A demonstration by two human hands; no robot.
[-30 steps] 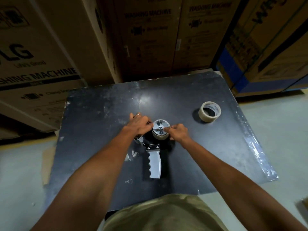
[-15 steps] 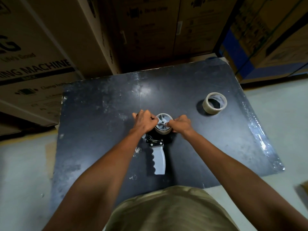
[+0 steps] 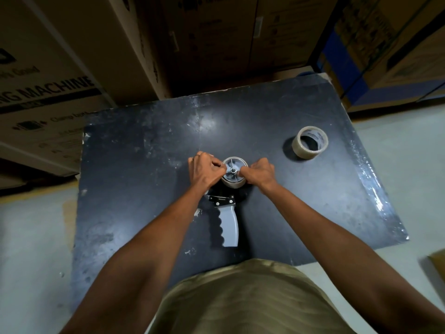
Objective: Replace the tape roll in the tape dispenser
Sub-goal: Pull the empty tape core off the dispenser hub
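- From the head camera I saw the tape dispenser (image 3: 226, 208) lying on its side on the dark counter (image 3: 144, 165), its grey scalloped handle pointing back toward the person.
- The dispenser's grey spoked hub (image 3: 233, 173) faced up, with a thin pale ring of tape or core around it; I could not tell which.
- The left hand (image 3: 207, 173) sat at the hub's left edge, fingers curled and pinching at its rim.
- The right hand (image 3: 258, 174) sat at the hub's right edge, fingers curled the same way and gripping the rim near the centre bolt.
- Both hands touched the hub from opposite sides, and both forearms reached over the counter from the near edge.
- The black metal plate of the dispenser showed just below the hub, between the 2 wrists.
- 1 spare tape roll (image 3: 310, 145) lay flat on the counter, well apart from the hands, toward the far right; its hollow core held nothing that I could see.
- Large cardboard boxes (image 3: 60, 68) stood against the counter's far and left sides, all closed, so their contents were hidden from me; 1 bore the words "MACHINE".
- More boxes with blue bands (image 3: 375, 59) stood at the far right.
- A pale floor (image 3: 29, 237) showed on both sides of the counter.
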